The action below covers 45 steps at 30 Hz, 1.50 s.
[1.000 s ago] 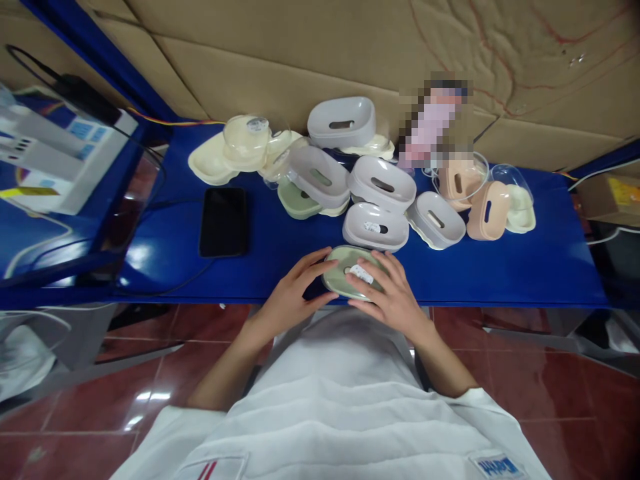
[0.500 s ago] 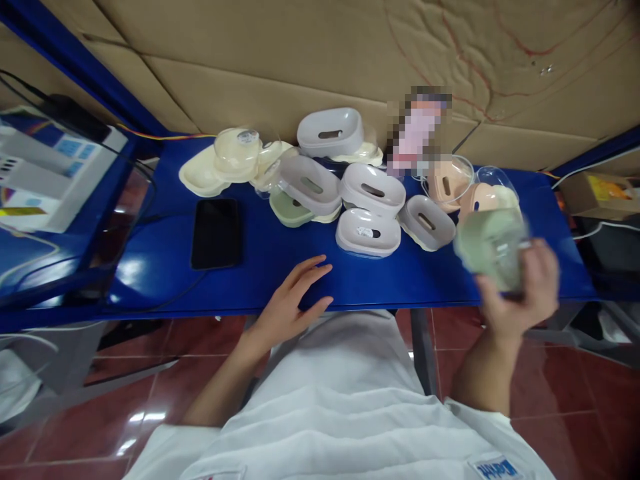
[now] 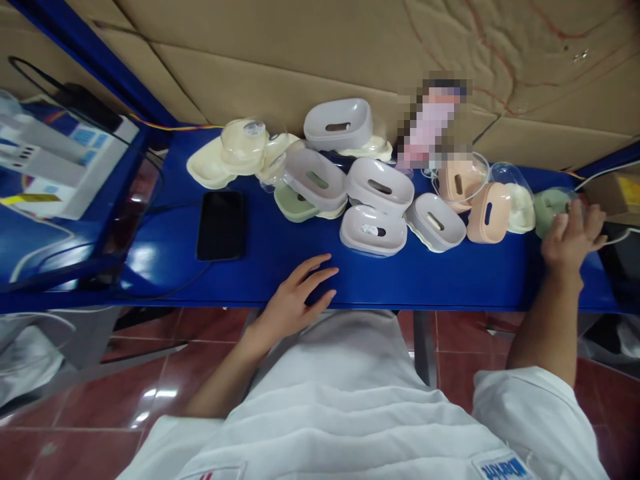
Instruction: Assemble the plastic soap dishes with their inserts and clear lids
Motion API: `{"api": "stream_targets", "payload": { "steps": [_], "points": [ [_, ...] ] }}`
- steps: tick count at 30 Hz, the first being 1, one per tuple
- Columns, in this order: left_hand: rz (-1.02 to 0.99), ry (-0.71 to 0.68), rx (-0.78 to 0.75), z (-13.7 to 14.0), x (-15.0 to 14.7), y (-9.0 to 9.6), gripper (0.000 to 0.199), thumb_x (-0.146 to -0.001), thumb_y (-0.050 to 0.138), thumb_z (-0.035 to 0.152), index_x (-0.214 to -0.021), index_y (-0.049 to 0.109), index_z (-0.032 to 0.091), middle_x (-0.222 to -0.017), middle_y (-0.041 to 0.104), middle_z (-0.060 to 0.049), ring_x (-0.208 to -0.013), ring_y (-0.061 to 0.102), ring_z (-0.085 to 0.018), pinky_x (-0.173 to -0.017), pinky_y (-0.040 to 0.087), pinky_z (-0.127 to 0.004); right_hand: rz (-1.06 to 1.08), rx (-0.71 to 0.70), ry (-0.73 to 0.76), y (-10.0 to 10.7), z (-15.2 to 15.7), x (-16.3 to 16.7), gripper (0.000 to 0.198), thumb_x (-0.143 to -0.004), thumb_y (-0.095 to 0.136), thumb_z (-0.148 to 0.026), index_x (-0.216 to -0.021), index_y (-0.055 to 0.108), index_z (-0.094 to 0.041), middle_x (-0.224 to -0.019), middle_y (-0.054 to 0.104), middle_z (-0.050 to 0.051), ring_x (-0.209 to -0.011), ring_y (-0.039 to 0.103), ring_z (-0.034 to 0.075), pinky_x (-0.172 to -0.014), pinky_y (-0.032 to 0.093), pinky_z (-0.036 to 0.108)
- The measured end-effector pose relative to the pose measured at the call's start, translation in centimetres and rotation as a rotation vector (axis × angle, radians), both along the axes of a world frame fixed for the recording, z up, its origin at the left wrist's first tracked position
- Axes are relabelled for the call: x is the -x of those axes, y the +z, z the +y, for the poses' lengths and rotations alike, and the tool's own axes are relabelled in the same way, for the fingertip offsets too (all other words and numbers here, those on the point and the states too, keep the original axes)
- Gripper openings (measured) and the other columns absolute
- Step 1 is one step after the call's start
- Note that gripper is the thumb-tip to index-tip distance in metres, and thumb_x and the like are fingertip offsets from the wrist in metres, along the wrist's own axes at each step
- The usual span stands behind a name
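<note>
At the far right of the blue table, a light green soap dish point(image 3: 551, 208) rests with its clear cover partly visible. My right hand point(image 3: 573, 237) lies against its near right side, fingers spread and covering part of it. My left hand point(image 3: 295, 300) hovers or rests at the table's front edge, fingers apart and holding nothing. Ahead of it lie several grey soap dishes, among them one with a label point(image 3: 373, 231) and one tilted on a cream piece point(image 3: 436, 222). Two peach dishes point(image 3: 489, 213) and a cream piece point(image 3: 521, 208) stand left of the green one.
A black phone point(image 3: 221, 225) lies on the blue table point(image 3: 280, 257) at left. Cream dishes with clear covers point(image 3: 243, 145) are at the back left. Cardboard point(image 3: 260, 60) lines the back. A white device point(image 3: 75, 167) stands far left, a carton point(image 3: 613, 193) far right.
My right hand has carried the green soap dish rightward and set it down at the table's right end, its fingers now spread. My left hand has stayed nearly still.
</note>
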<state>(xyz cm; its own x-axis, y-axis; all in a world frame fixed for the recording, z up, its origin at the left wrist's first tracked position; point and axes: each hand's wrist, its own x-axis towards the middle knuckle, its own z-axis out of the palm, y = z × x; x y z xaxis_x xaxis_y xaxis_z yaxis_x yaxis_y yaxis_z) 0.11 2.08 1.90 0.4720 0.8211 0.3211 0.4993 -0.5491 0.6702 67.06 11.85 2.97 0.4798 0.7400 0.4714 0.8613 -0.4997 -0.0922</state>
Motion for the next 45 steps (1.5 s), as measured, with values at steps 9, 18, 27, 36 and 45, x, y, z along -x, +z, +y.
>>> {"api": "stream_targets", "payload": {
  "steps": [9, 18, 27, 36, 45],
  "points": [
    [0.156, -0.028, -0.2, 2.2, -1.5, 1.3, 0.064, -0.107, 0.068, 0.026, -0.167, 0.045, 0.028, -0.166, 0.054, -0.017, -0.149, 0.059, -0.035, -0.12, 0.057, -0.055, -0.004, -0.311, 0.604, -0.3, -8.6, 18.5, 0.047, -0.11, 0.047, -0.044, -0.14, 0.071, -0.017, -0.141, 0.073, 0.021, -0.14, 0.065, 0.032, -0.119, 0.044, 0.052],
    [0.109, -0.051, -0.452, 3.0, -4.2, 2.4, 0.041, -0.105, 0.068, 0.02, -0.146, 0.063, 0.025, -0.138, 0.073, -0.013, -0.125, 0.072, -0.028, -0.105, 0.061, -0.044, 0.045, -0.022, 0.622, -0.5, -8.2, 30.0, 0.053, -0.11, 0.058, -0.049, -0.153, 0.062, -0.02, -0.149, 0.07, 0.017, -0.141, 0.062, 0.034, -0.118, 0.04, 0.051],
    [-0.014, -0.208, -0.181, -0.5, -3.7, 1.0, 0.023, -0.109, 0.064, 0.021, -0.131, 0.069, 0.023, -0.129, 0.076, -0.009, -0.119, 0.075, -0.021, -0.104, 0.061, -0.037, 0.213, -0.136, 0.642, -0.3, -12.0, 29.8, 0.024, -0.107, 0.069, -0.041, -0.124, 0.08, -0.026, -0.123, 0.083, 0.007, -0.116, 0.076, 0.026, -0.109, 0.047, 0.045],
    [-0.479, -0.244, 0.394, -1.3, -9.0, 0.0, 0.09, -0.1, 0.082, 0.039, -0.173, 0.03, 0.035, -0.174, 0.041, -0.017, -0.151, 0.058, -0.033, -0.117, 0.062, -0.048, 0.671, -0.349, 0.724, 0.1, -19.6, 32.3, 0.022, -0.099, 0.077, -0.023, -0.12, 0.081, -0.028, -0.11, 0.082, 0.006, -0.104, 0.077, 0.027, -0.094, 0.062, 0.047],
    [-0.581, -0.16, 0.674, -1.6, -6.2, 0.3, 0.098, -0.094, 0.088, 0.044, -0.172, 0.031, 0.031, -0.174, 0.045, -0.017, -0.155, 0.056, -0.035, -0.129, 0.049, -0.054, 0.907, -0.376, 0.807, -1.3, -19.1, 36.5, 0.016, -0.099, 0.076, -0.026, -0.114, 0.081, -0.027, -0.105, 0.081, 0.007, -0.103, 0.077, 0.026, -0.092, 0.064, 0.047]
  ]
}}
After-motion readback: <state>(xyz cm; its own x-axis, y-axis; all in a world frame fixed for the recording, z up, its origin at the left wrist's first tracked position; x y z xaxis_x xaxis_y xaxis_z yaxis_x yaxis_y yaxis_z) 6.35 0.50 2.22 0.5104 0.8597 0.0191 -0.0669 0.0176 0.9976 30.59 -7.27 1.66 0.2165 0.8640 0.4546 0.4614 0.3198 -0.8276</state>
